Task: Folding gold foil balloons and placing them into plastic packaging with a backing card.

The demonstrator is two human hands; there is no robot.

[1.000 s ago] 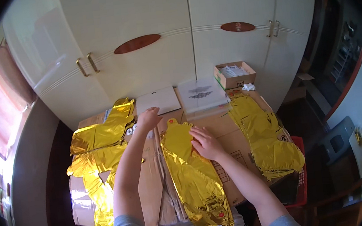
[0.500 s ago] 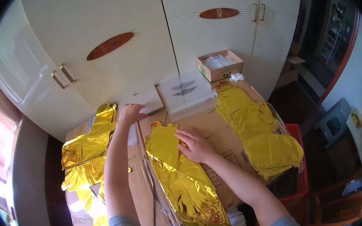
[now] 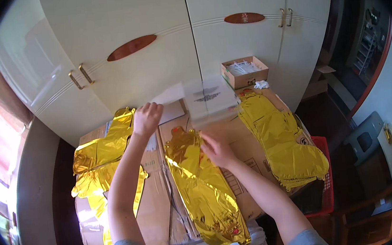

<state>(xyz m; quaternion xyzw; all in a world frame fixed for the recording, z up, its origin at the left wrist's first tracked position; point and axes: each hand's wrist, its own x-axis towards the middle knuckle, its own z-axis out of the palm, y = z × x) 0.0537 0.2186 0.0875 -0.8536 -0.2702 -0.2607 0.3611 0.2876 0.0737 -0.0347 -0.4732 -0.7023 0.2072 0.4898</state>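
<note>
My left hand is closed on the edge of a thin white card, lifted and blurred above a stack of cards. A flat gold foil balloon, uninflated and with red marks at its ends, lies lengthwise before me. Along its upper right edge is my right hand, slightly blurred, with fingers stretched out and nothing visibly gripped. More flat gold foil balloons form a pile on the right. Others lie at the left, partly behind my left forearm.
Clear plastic bags lie at the back of the cardboard work surface. Behind them stand a small box of white sticks and a crumpled white tissue. White cabinets close off the far side. A red basket sits at the right.
My left hand has raised a white card off the stack. My right hand has shifted from lying on the middle balloon to its upper edge. The view has shifted slightly.
</note>
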